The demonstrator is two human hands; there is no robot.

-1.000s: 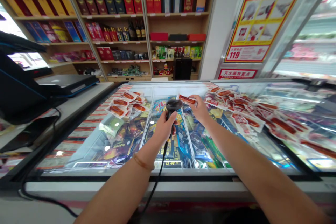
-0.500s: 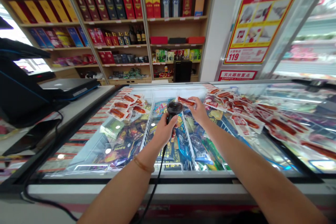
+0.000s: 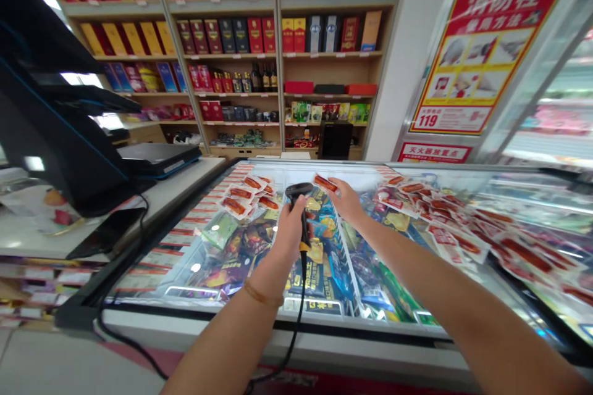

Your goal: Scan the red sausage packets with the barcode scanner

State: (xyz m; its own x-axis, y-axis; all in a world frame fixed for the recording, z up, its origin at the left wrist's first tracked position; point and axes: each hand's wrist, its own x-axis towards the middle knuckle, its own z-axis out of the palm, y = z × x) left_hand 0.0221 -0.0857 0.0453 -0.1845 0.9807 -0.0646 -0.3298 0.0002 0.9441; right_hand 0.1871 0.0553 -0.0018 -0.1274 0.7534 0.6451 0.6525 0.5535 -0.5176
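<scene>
My left hand (image 3: 293, 225) is wrapped round the handle of a black corded barcode scanner (image 3: 299, 189), its head turned toward the right. Between the fingertips of my right hand (image 3: 346, 199) is a packaged sausage (image 3: 325, 183), tilted, just right of the scanner head and apart from it. Both hands are above the glass top of a chest freezer (image 3: 217, 315). To the left lies a small group of packaged sausages (image 3: 241, 193) on the glass. A larger heap of similar sausage packs (image 3: 445, 207) spreads over the right side.
Under the glass, white wire baskets hold colourful frozen packs (image 3: 319, 259). At the left stands a counter with a black screen unit (image 3: 60, 99), a scale (image 3: 160, 157) and a dark flat device (image 3: 109, 233). Stocked shelves (image 3: 231, 62) line the back; the scanner cable (image 3: 301, 308) hangs over the freezer's front edge.
The view has swung left and shows more of the counter. The scanner head has turned from facing up and forward to pointing right, toward the sausage. Both hands keep their holds.
</scene>
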